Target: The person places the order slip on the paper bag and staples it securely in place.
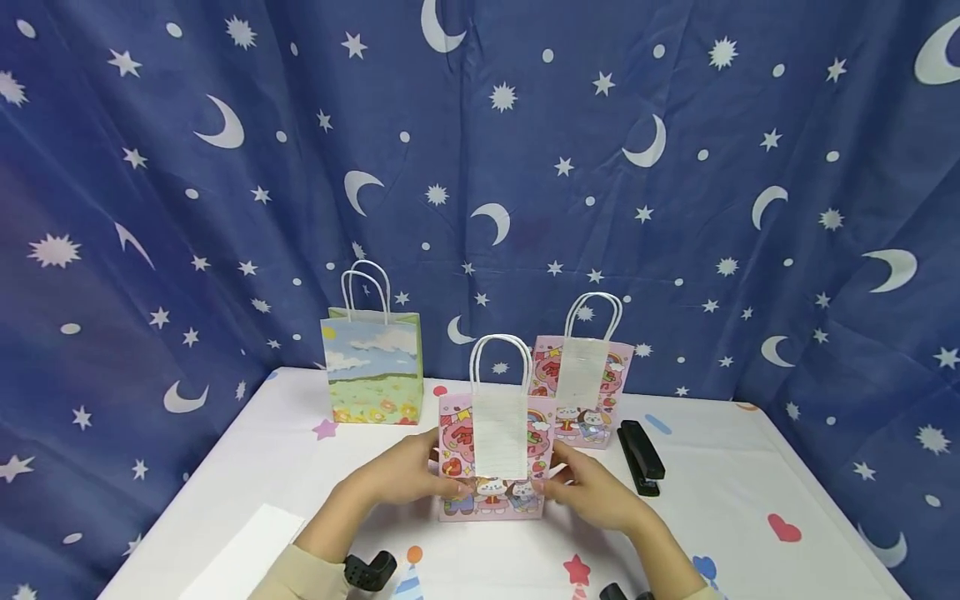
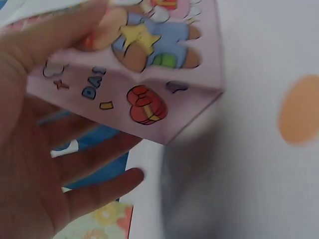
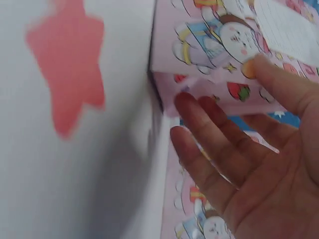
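Note:
A pink cartoon paper gift bag (image 1: 491, 500) stands upright at mid-table, its white cord handles up and a white paper patch (image 1: 501, 433) over its upper front. My left hand (image 1: 405, 471) holds its left side, thumb on the front face; in the left wrist view, fingers (image 2: 99, 191) extend beside and behind the bag. On the opposite side my right hand (image 1: 596, 492) holds it likewise. The right wrist view shows that thumb (image 3: 281, 79) on the printed front and the other fingers spread along the side. The bag's back is hidden.
Behind to the right stands a similar pink bag (image 1: 618, 387). A bag with a meadow print (image 1: 375, 367) stands at back left. Right of the bags lies a black stapler (image 1: 641, 458); a white sheet (image 1: 243, 554) lies at front left. A starry blue curtain (image 1: 480, 167) hangs behind.

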The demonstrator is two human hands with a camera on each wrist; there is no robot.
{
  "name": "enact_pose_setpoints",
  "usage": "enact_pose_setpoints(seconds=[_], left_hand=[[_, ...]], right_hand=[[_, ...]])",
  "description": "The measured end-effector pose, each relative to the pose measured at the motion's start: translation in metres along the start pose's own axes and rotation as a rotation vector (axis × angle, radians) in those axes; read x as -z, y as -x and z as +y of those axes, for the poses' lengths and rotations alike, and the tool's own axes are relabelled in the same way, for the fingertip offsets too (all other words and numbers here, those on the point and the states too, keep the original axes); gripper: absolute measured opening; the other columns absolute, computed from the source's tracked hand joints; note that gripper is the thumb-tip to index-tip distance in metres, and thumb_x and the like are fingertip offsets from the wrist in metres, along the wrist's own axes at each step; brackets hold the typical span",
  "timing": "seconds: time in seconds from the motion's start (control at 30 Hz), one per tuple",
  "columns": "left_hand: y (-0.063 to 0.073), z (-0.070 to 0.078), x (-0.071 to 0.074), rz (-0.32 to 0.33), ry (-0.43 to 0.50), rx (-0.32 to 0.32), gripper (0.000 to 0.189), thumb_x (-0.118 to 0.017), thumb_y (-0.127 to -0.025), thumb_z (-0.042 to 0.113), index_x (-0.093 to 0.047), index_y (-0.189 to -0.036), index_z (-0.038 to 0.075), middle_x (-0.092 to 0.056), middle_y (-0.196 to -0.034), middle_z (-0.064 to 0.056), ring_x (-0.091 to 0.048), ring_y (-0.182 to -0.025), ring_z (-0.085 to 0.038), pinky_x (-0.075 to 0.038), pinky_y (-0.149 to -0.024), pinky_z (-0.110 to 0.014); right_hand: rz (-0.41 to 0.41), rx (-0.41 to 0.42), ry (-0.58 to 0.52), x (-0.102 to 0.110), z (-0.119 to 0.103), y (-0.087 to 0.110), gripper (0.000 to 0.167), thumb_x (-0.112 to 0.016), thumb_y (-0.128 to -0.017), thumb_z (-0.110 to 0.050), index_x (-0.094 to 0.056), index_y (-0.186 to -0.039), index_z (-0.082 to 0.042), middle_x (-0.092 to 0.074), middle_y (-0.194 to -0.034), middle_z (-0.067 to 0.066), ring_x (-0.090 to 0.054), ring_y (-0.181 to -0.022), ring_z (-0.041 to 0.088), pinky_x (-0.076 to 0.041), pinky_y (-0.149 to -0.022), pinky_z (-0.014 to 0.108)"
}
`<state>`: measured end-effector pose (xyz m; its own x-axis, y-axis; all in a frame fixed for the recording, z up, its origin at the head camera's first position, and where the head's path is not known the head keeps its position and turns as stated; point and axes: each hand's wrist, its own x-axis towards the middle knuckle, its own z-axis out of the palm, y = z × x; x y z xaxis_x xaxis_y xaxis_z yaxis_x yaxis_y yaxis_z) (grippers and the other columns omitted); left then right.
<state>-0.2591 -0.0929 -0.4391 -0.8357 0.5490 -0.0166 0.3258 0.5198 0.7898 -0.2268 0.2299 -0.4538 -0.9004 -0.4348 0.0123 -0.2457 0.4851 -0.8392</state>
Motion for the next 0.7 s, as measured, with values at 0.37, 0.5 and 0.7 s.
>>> enact_pose_setpoints(seconds=[0.37, 0.5, 0.7], left_hand=[[0.02, -0.006, -0.016, 0.345, 0.011, 0.131, 0.033, -0.069, -0.1, 0.026, -0.06, -0.126, 0.007, -0.074, -0.11, -0.011, -0.074, -0.089, -0.02, -0.057, -0.073, -0.035], [0.024, -0.002, -0.02, 0.32, 0.109, 0.126, 0.057, -0.066, -0.102, 0.033, -0.045, -0.148, 0.006, -0.064, -0.136, -0.024, -0.071, -0.112, -0.035, -0.061, -0.086, -0.046], [0.025, 0.005, -0.021, 0.331, 0.15, 0.144, 0.085, -0.067, -0.1, 0.032, -0.016, -0.164, 0.009, -0.039, -0.159, -0.03, -0.056, -0.135, -0.047, -0.048, -0.107, -0.062]], right_hand=[[0.198, -0.107, -0.122, -0.026, -0.011, -0.009, 0.07, -0.064, -0.104, -0.027, -0.031, -0.16, -0.001, -0.058, -0.129, 0.019, -0.067, -0.101, 0.023, -0.062, -0.083, 0.038], [0.226, -0.089, -0.194, -0.031, -0.02, -0.015, 0.07, -0.061, -0.105, -0.021, -0.026, -0.164, -0.008, -0.058, -0.138, 0.023, -0.067, -0.116, 0.032, -0.06, -0.094, 0.044], [0.25, -0.087, -0.351, -0.04, -0.027, -0.025, 0.072, -0.059, -0.105, -0.015, -0.021, -0.166, -0.016, -0.043, -0.157, 0.027, -0.053, -0.138, 0.042, -0.046, -0.114, 0.056]])
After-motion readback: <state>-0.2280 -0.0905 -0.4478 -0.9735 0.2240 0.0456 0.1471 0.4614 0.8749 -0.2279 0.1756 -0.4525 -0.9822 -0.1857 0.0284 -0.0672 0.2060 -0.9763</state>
